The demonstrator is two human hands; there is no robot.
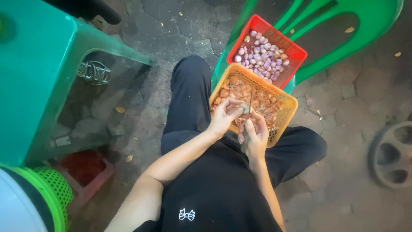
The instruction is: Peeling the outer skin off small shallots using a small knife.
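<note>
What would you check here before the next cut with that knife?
1. Left hand has hold of the small bulb: ok.
2. Right hand grips the knife, blade pointing up and away: ok.
3. Left fingertips out of the blade's way: cannot tell, they sit very near it.
4. Hands are over the orange basket, so peelings drop in: ok.
5. Red basket of peeled bulbs sits just beyond the orange one: ok.
6. Orange basket rests steady on the lap: cannot tell.
</note>
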